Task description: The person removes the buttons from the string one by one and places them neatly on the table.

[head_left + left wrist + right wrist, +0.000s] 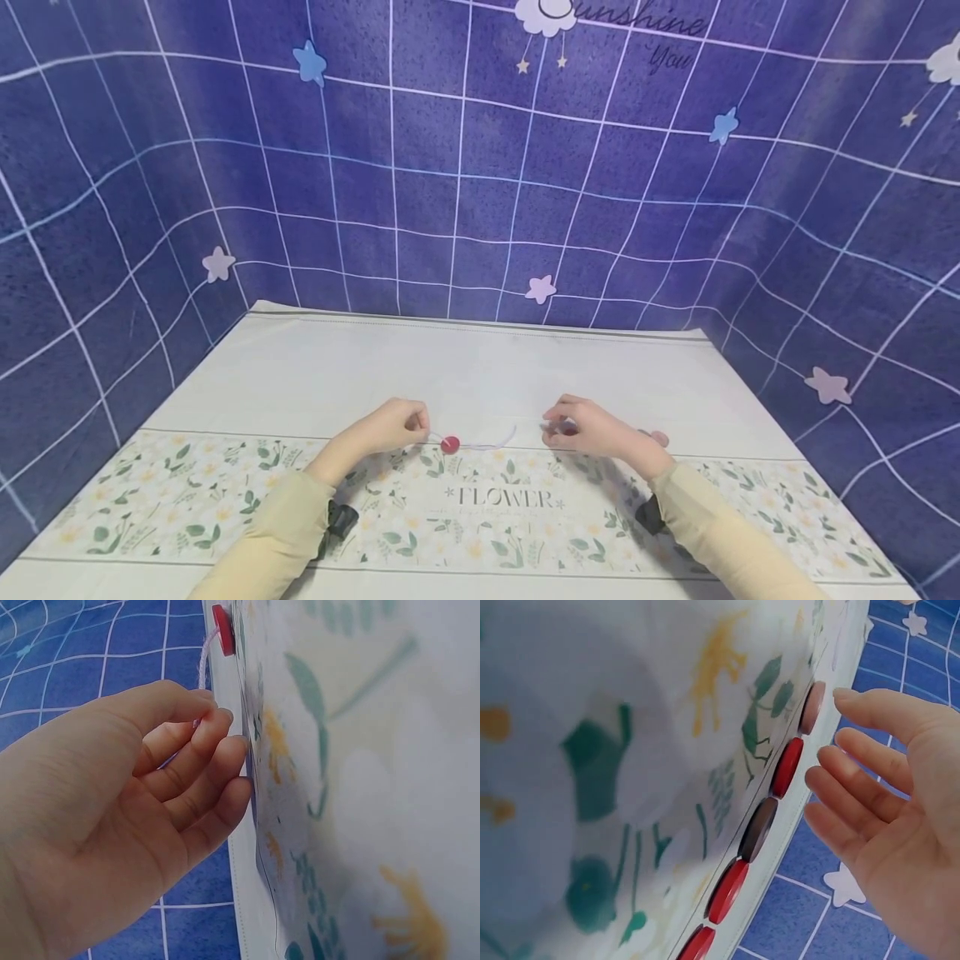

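My left hand [396,425] pinches the end of a thin pale cord [489,447] between thumb and fingertips, as the left wrist view also shows. A round red disc [450,445], like a button, sits on the cord close to those fingers. Beyond the disc the cord trails right along the tabletop and curves away from me. My right hand [587,427] hovers low over the table, fingers loosely bent and holding nothing. Beside it, the right wrist view has a row of discs: a pinkish one [812,709] nearest the thumb, a red one [787,768], a brown one [758,829] and more red ones [727,891].
A white table covering [465,358] has a floral band [420,533] across its front, printed with FLOWER. Dark blue gridded curtains [495,208] with stars enclose the back and sides. A dark device is strapped at each wrist. Part of the disc row [660,438] shows behind the right forearm.
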`<action>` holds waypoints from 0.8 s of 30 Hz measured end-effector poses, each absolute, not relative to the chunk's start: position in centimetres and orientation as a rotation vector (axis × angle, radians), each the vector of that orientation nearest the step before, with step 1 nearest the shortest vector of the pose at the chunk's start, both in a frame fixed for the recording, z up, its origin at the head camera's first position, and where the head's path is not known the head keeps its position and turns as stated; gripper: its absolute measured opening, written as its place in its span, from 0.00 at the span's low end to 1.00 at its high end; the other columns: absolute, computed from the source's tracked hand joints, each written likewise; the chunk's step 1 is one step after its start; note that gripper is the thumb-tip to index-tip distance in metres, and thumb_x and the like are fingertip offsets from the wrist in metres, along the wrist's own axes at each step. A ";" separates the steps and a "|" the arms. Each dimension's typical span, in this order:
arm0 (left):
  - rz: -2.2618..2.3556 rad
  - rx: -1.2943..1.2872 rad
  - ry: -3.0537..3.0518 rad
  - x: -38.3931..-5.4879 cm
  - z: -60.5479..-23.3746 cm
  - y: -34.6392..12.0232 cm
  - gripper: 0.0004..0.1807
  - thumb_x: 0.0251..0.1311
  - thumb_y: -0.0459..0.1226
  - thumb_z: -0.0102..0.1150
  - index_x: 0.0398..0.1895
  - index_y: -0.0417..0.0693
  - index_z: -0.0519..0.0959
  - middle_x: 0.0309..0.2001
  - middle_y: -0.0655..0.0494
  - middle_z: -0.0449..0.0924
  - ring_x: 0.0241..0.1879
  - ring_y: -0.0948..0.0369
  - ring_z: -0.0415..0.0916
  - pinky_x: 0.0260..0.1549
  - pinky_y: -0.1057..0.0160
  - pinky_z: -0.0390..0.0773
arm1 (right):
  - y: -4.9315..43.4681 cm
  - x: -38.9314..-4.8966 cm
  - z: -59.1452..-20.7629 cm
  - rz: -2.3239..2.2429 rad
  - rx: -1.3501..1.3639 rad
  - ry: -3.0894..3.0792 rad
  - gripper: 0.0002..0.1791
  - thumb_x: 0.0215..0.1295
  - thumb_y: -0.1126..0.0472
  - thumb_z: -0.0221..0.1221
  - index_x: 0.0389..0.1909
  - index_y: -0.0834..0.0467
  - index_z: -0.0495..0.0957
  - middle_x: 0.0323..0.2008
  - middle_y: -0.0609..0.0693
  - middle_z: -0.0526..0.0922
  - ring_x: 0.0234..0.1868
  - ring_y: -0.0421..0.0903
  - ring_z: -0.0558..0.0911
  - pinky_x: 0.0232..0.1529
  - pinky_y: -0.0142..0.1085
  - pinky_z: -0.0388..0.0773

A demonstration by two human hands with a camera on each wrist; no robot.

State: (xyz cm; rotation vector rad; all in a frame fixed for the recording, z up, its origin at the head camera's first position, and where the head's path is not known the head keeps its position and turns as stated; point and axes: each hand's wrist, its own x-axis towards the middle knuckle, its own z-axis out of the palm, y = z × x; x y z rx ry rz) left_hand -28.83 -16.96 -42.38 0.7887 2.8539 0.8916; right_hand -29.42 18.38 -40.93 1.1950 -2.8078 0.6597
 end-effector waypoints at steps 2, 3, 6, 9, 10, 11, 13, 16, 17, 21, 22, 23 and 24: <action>0.898 0.787 2.850 -28.8 -42.4 -17.0 0.04 0.54 0.34 0.58 0.25 0.50 0.75 0.22 0.63 0.74 0.26 0.65 0.70 0.36 0.62 0.73 | 18.3 -29.5 -40.9 0.624 1.183 -2.799 0.20 0.59 0.57 0.63 0.49 0.64 0.77 0.41 0.52 0.79 0.43 0.48 0.80 0.48 0.41 0.77; 0.902 0.783 2.847 -28.8 -42.4 -17.0 0.04 0.55 0.34 0.58 0.25 0.50 0.75 0.22 0.63 0.74 0.26 0.65 0.70 0.36 0.62 0.73 | 18.2 -29.5 -40.9 0.611 1.179 -2.794 0.21 0.59 0.56 0.63 0.49 0.64 0.77 0.41 0.52 0.79 0.44 0.48 0.80 0.48 0.42 0.77; 0.903 0.761 2.847 -28.7 -42.4 -17.0 0.04 0.55 0.34 0.59 0.25 0.50 0.75 0.22 0.63 0.73 0.26 0.65 0.70 0.35 0.63 0.73 | 18.0 -29.6 -40.9 0.591 1.178 -2.783 0.20 0.58 0.57 0.63 0.49 0.63 0.77 0.41 0.52 0.79 0.45 0.48 0.80 0.49 0.42 0.77; 0.904 0.740 2.846 -28.7 -42.5 -16.9 0.04 0.56 0.35 0.59 0.25 0.51 0.75 0.21 0.63 0.73 0.26 0.65 0.69 0.35 0.63 0.72 | 17.6 -29.7 -40.8 0.593 1.188 -2.768 0.19 0.58 0.59 0.62 0.49 0.63 0.77 0.41 0.53 0.80 0.45 0.48 0.80 0.48 0.43 0.77; 0.902 0.736 2.848 -28.7 -42.5 -16.9 0.05 0.56 0.35 0.59 0.25 0.51 0.75 0.21 0.63 0.73 0.25 0.65 0.69 0.35 0.63 0.72 | 17.6 -29.7 -40.8 0.595 1.194 -2.767 0.19 0.59 0.59 0.62 0.49 0.64 0.77 0.42 0.53 0.79 0.45 0.48 0.80 0.48 0.43 0.77; 0.901 0.738 2.847 -28.7 -42.5 -16.9 0.04 0.56 0.35 0.59 0.26 0.51 0.75 0.21 0.63 0.73 0.25 0.65 0.69 0.34 0.63 0.72 | 17.5 -29.7 -40.8 0.598 1.198 -2.766 0.18 0.59 0.60 0.62 0.49 0.64 0.77 0.42 0.53 0.79 0.45 0.48 0.80 0.49 0.43 0.77; 0.903 0.743 2.845 -28.7 -42.5 -16.9 0.04 0.56 0.35 0.59 0.26 0.51 0.75 0.22 0.62 0.73 0.25 0.65 0.69 0.34 0.63 0.72 | 17.2 -29.7 -40.8 0.605 1.207 -2.760 0.18 0.58 0.60 0.62 0.48 0.64 0.77 0.42 0.53 0.80 0.45 0.49 0.80 0.50 0.43 0.76; 0.901 0.750 2.845 -28.7 -42.5 -16.9 0.04 0.56 0.34 0.59 0.26 0.50 0.75 0.22 0.62 0.73 0.26 0.64 0.69 0.34 0.63 0.72 | 16.9 -29.6 -40.6 0.610 1.212 -2.761 0.17 0.58 0.60 0.61 0.47 0.63 0.78 0.42 0.53 0.80 0.45 0.49 0.80 0.51 0.43 0.75; 0.900 0.747 2.845 -28.7 -42.4 -16.9 0.04 0.56 0.34 0.59 0.26 0.50 0.75 0.22 0.62 0.73 0.26 0.64 0.69 0.34 0.63 0.72 | 16.8 -29.6 -40.5 0.612 1.213 -2.761 0.17 0.58 0.61 0.61 0.47 0.63 0.78 0.42 0.53 0.80 0.45 0.49 0.80 0.51 0.43 0.75; 0.891 0.733 2.846 -28.6 -42.3 -16.8 0.04 0.56 0.35 0.59 0.26 0.51 0.75 0.22 0.62 0.73 0.26 0.64 0.69 0.34 0.63 0.72 | 16.3 -29.5 -40.5 0.602 1.222 -2.749 0.16 0.58 0.61 0.62 0.46 0.63 0.79 0.42 0.52 0.81 0.46 0.49 0.80 0.51 0.42 0.76; 0.887 0.734 2.848 -28.6 -42.3 -16.8 0.04 0.56 0.35 0.59 0.26 0.51 0.75 0.22 0.62 0.73 0.26 0.65 0.69 0.35 0.63 0.72 | 16.1 -29.6 -40.5 0.600 1.226 -2.745 0.16 0.58 0.61 0.62 0.46 0.63 0.79 0.42 0.53 0.81 0.46 0.49 0.80 0.51 0.43 0.76; 0.884 0.737 2.850 -28.6 -42.2 -16.8 0.04 0.56 0.35 0.59 0.26 0.51 0.75 0.22 0.62 0.73 0.26 0.65 0.69 0.35 0.63 0.72 | 16.0 -29.6 -40.6 0.604 1.232 -2.741 0.15 0.58 0.61 0.62 0.46 0.63 0.79 0.42 0.53 0.81 0.46 0.49 0.80 0.51 0.42 0.76; 0.883 0.740 2.850 -28.6 -42.2 -16.8 0.04 0.56 0.35 0.59 0.26 0.51 0.75 0.23 0.62 0.73 0.27 0.65 0.69 0.35 0.63 0.72 | 15.9 -29.6 -40.6 0.601 1.234 -2.737 0.15 0.58 0.61 0.62 0.45 0.63 0.79 0.42 0.53 0.81 0.46 0.49 0.80 0.51 0.42 0.75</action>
